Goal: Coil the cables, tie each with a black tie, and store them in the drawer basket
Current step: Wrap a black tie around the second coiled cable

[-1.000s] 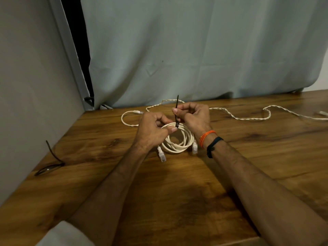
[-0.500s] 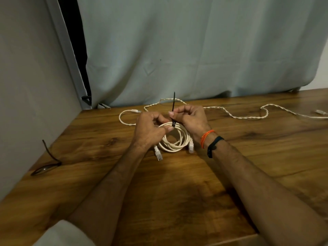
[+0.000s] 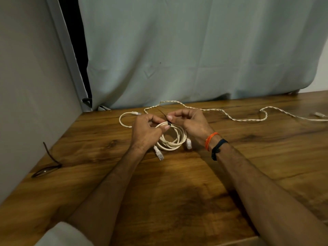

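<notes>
A coiled white cable [image 3: 174,139] with clear plugs at both ends lies on the wooden table [image 3: 177,192]. My left hand [image 3: 144,132] grips the coil's top left, thumb pressed on the strands. A black tie [image 3: 164,117] wraps the coil at its top; its free tail slants up and to the left. My right hand [image 3: 189,121] pinches the tie just above the coil. A long twisted white cable [image 3: 229,117] trails uncoiled across the back of the table to the right edge. A short white cable loop [image 3: 124,118] lies behind my left hand.
Another black tie [image 3: 48,162] lies near the table's left edge by the grey wall. A pale curtain [image 3: 195,50] hangs behind the table. No drawer or basket is in view.
The tie's tail, upright before, now leans down to the left. Both hands stay at the coil's top.
</notes>
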